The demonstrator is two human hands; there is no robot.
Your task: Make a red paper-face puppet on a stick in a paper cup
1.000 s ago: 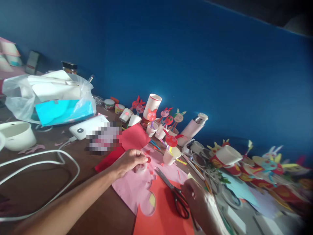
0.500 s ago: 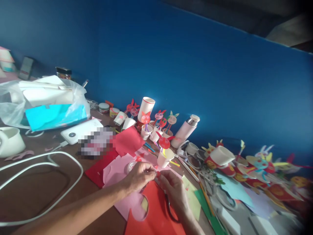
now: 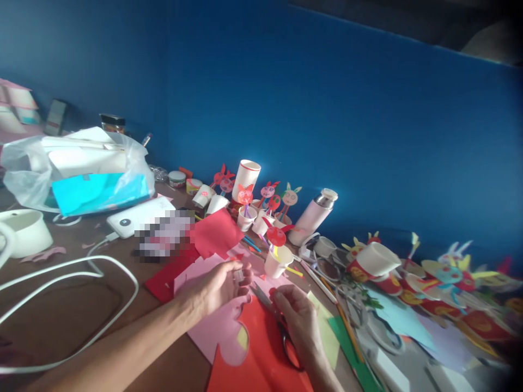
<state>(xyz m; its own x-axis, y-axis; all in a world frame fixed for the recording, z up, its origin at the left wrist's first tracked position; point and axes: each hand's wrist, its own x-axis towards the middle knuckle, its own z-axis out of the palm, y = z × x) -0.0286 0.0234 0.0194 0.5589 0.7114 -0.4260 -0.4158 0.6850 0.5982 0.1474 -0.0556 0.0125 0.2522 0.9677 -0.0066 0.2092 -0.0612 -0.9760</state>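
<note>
Checking left grip (image 3: 218, 288) first: how far open?

Partly curled, thumb and fingers pinching a small clear piece (image 3: 239, 276), too small to name, held above pink paper (image 3: 208, 291).

Right grip (image 3: 297, 318)?

Fingers bent, resting just over the scissors (image 3: 265, 300), which lie across red paper (image 3: 261, 348). Hold on the scissors: can't tell, handles partly hidden.

Containers next?

Paper cups on the brown surface (image 3: 180, 348). Nearest cup (image 3: 278, 262) just beyond the pink paper, holding a stick with a round red paper top (image 3: 276, 236). Another cup (image 3: 246, 219) holding a red paper cat (image 3: 245, 194) on a purple stick. Tall white cup (image 3: 247, 181) behind, contents hidden. Far left, plastic bag (image 3: 24, 182) holding white sheets and a cyan sheet (image 3: 98, 193).
</note>
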